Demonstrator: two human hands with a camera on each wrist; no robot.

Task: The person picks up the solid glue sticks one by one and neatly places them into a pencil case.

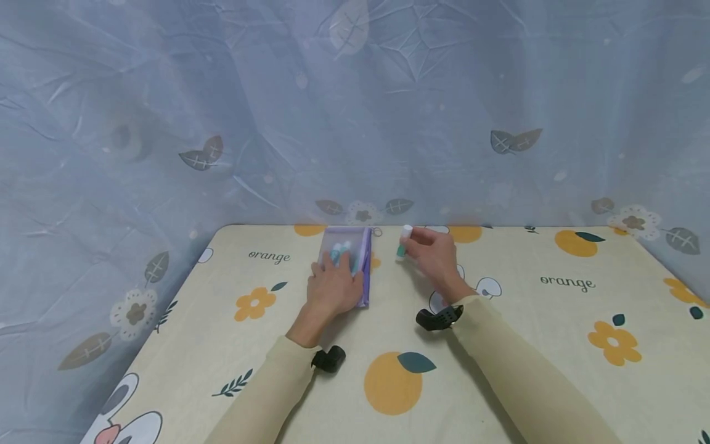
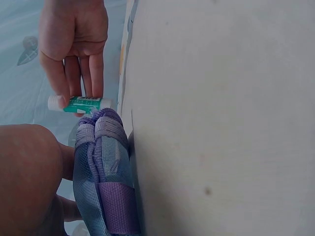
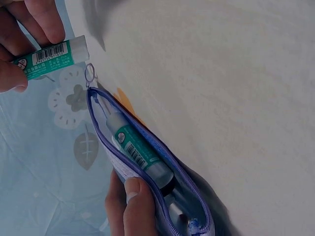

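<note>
My right hand (image 1: 432, 250) pinches a glue stick (image 1: 407, 232), white at both ends with a green label, just right of a purple-edged mesh zip pouch (image 1: 366, 265). The barcode on the label faces the right wrist view. My left hand (image 1: 334, 287) rests on the pouch with fingers spread over its mesh face, the thumb near the zip edge. In the right wrist view the zip gapes, and a second green-labelled glue stick (image 3: 135, 147) lies inside. White and teal items (image 1: 339, 248) show through the mesh.
A metal ring (image 1: 378, 232) hangs at the pouch's far corner. The cream tablecloth (image 1: 488, 382) carries printed oranges and flowers. A blue-grey plastic curtain (image 1: 355, 135) stands behind the table's far edge. Each wrist wears a black camera (image 1: 330, 359).
</note>
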